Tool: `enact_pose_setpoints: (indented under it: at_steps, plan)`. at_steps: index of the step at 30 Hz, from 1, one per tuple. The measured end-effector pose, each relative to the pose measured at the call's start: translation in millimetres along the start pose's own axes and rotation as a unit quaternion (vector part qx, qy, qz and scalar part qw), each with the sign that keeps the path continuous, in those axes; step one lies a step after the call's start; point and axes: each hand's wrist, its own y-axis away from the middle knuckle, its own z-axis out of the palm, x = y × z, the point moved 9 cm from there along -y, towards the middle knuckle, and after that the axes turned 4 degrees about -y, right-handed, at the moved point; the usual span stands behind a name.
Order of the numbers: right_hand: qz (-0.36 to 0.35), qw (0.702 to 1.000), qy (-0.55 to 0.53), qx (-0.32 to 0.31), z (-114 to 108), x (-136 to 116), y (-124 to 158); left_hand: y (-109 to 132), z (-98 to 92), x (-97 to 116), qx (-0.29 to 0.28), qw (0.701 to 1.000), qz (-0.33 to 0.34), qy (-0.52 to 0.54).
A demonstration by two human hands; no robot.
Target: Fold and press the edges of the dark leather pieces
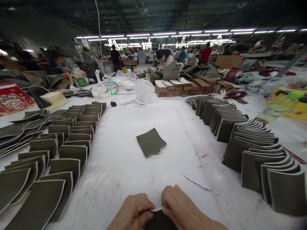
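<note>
Low in the head view, my left hand (134, 211) and my right hand (178, 204) pinch the pale upper edge of a dark fabric panel (160, 221) between thumbs and fingers. The hands are close together, and the panel's lower part runs out of the picture. Ahead of them, a single olive-grey panel (151, 142) with a notched corner lies flat on the white tabletop (120, 150).
Overlapping rows of olive panels (69, 153) line the left side, and a long fanned row (254, 153) stands at the right. Toward the back are a white fan (144, 90), stacked brown pieces (174, 88) and plastic bags. Several people work in the distance.
</note>
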Motion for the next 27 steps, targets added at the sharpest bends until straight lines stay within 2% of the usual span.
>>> enact_pose_setpoints:
  at_steps: [4, 9, 12, 16, 19, 24, 27]
  plan:
    - [-0.02, 1.0, 0.015, -0.002, 0, 0, -1, -1, 5.0, -1, -0.015, 0.999, -0.004, -0.05]
    - [-0.03, 0.999, 0.033, -0.007, 9, 4, -6, -8, 16.0, 17, -0.058, 0.982, 0.0, -0.178]
    - [-0.022, 0.999, 0.047, -0.007, 10, 7, -4, -10, 20.3, 24, -0.046, 0.981, 0.013, -0.19]
    - [-0.006, 0.997, -0.064, 0.045, -8, 11, 5, -9, 23.6, 28, -0.026, 0.978, 0.053, -0.202]
    - [0.009, 0.991, -0.12, 0.053, -13, 15, 9, -9, 24.1, 26, -0.014, 0.972, 0.072, -0.221]
    - [-0.035, 0.997, -0.072, 0.018, -3, 11, 6, -9, 24.7, 21, 0.007, 0.968, 0.093, -0.233]
    - [-0.038, 0.998, -0.052, 0.008, -6, 15, 10, -7, 25.1, 15, 0.009, 0.967, 0.093, -0.235]
